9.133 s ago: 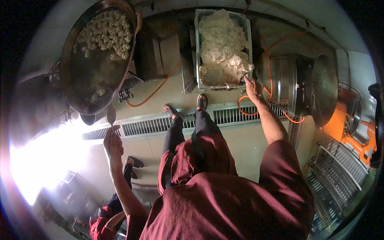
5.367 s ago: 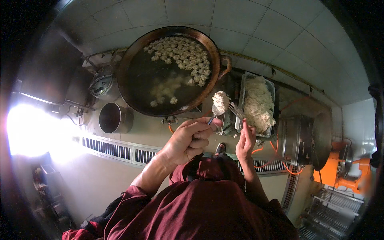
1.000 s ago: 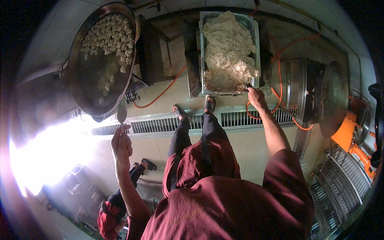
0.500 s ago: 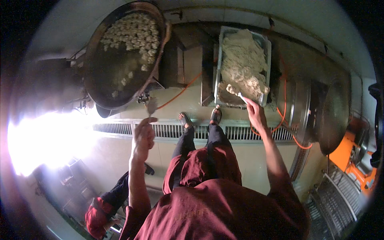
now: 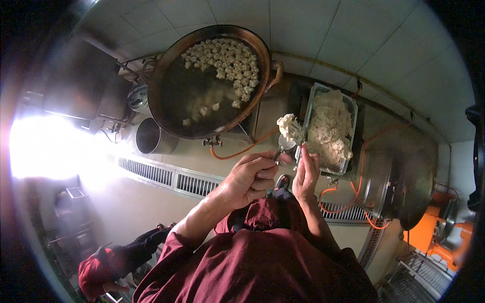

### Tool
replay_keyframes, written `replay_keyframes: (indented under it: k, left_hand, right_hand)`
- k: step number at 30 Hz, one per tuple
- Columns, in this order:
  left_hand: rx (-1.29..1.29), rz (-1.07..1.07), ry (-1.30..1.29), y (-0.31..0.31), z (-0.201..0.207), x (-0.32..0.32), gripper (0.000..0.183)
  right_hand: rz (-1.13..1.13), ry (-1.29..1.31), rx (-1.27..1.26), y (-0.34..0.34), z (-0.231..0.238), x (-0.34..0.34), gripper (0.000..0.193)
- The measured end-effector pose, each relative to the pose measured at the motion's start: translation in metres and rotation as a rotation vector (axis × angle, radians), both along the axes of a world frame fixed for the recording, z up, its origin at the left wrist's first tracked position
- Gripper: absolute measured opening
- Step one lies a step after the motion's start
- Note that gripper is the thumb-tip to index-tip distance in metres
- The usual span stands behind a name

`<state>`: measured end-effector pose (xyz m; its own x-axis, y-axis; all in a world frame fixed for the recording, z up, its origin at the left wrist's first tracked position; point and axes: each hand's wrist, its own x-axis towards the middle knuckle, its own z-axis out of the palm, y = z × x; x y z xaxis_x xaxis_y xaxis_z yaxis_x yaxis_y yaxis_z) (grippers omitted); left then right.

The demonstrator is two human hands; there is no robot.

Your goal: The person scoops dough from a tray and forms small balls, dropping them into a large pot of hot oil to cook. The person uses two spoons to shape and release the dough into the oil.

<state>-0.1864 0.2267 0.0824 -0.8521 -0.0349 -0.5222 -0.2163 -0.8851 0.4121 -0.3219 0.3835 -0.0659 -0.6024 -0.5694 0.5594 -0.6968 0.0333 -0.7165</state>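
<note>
Risks, left to right. The wide pan lies ahead and left of my left hand; I judge that a lump dropped into it from high could splash the liquid. Closer in, just ahead of both hands, the pale lump stands out over the gap between pan and tray; a tilted spoon could shed it to the floor.

Hands. Left hand: curled closed, thumb and fingers pinching the spoon, its bowl at the lump. Right hand: narrow, fingertips beside the lump; I cannot tell what they grip. Soft mix fills much of the tray, ahead and right.
</note>
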Motion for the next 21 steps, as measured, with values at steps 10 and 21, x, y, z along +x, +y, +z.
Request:
replay_keyframes:
  k: [10,21]
  left_hand:
    - [0.067,0.035,0.031,-0.067,0.003,0.073,0.027]
    - [-0.175,0.074,0.041,-0.121,-0.007,0.116,0.025]
  right_hand:
    - [-0.023,0.066,0.017,-0.044,-0.01,0.054,0.044]
    - [-0.022,0.132,0.063,-0.077,0.004,0.081,0.048]
